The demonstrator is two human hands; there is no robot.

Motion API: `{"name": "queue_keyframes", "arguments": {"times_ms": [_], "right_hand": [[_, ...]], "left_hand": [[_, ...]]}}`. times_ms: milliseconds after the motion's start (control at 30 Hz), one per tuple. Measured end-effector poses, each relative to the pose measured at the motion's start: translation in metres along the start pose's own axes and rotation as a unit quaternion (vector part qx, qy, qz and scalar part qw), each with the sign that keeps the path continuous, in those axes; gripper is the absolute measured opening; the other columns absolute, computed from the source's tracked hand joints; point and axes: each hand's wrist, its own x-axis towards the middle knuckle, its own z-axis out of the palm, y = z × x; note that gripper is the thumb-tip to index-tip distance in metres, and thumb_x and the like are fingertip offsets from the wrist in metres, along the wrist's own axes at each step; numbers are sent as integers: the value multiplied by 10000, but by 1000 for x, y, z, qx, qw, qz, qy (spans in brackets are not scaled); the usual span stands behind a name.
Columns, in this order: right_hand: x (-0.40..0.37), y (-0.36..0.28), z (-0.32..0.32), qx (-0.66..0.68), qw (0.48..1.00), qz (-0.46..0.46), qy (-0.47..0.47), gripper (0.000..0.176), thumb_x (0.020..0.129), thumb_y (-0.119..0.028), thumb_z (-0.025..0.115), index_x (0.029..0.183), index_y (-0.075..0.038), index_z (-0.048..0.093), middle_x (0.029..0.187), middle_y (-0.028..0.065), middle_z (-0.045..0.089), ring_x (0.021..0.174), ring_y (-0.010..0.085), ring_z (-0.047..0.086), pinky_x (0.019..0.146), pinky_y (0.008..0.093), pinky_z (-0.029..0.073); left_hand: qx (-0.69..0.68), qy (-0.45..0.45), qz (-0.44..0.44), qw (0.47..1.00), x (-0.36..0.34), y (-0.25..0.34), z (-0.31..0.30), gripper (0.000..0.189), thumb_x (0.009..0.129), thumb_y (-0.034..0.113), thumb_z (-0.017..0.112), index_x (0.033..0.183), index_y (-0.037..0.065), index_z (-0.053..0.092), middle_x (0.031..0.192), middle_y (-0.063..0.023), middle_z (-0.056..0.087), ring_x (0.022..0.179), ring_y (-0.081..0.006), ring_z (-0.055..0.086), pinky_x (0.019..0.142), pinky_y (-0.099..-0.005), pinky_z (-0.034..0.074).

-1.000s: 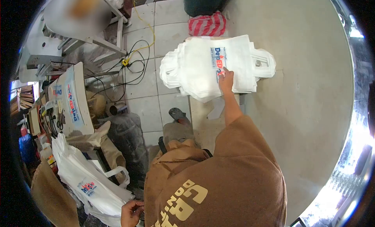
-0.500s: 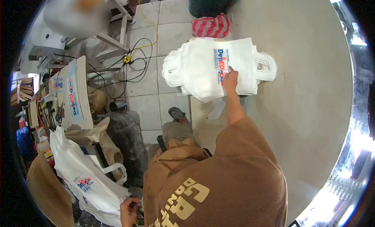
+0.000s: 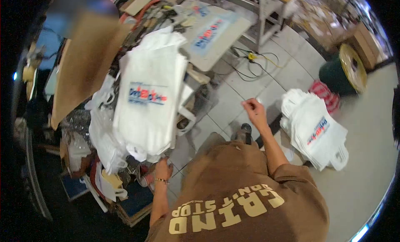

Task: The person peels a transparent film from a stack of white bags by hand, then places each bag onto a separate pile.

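Observation:
A thick stack of white bags [image 3: 146,112] with blue and red "DepED" print lies on the left side. At its lower edge is my left hand [image 3: 163,170], its fingertips partly hidden by the bags and blurred. My right hand [image 3: 255,112] hangs over the tiled floor with loosely bent fingers apart and nothing in them. To its right, a second pile of white printed bags [image 3: 314,129] with cut-out handles rests on the pale tabletop [image 3: 358,158].
A printing board [image 3: 212,33] with a printed sheet stands beyond the left stack. Cables [image 3: 254,65] lie on the tiles. A dark green bin [image 3: 337,73] and a red-striped bundle [image 3: 325,96] are at right. A brown board [image 3: 85,62] leans at left.
My view has swung left towards the nearer bag stack. My right hand has come off the bag pile on the tabletop. My left hand is now by the left stack's lower edge.

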Motion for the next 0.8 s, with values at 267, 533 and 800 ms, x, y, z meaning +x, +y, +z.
{"name": "queue_keyframes", "arguments": {"times_ms": [267,533,800], "right_hand": [[-49,-145,186,73,963,60,-252,441,834,-297,794,1001,25,543,734,13,545,647,63,485,568,212,419],[-55,-138,228,108,986,3,-124,356,833,-183,769,1010,20,536,785,29,584,678,70,520,595,233,457],[-51,-131,211,131,988,3,-77,316,882,-98,674,1153,27,570,899,50,654,763,92,595,690,236,491]], "left_hand": [[-430,-238,108,864,47,14,-166,251,893,216,694,963,-25,712,930,-88,718,860,-150,657,784,-303,515],[-213,224,254,916,160,13,-114,434,783,218,784,1129,18,614,1430,-242,468,1347,-402,425,1083,-438,375],[-196,234,354,884,163,44,-139,394,756,191,785,1086,21,653,1305,-182,559,1203,-363,518,1013,-455,403]]}}
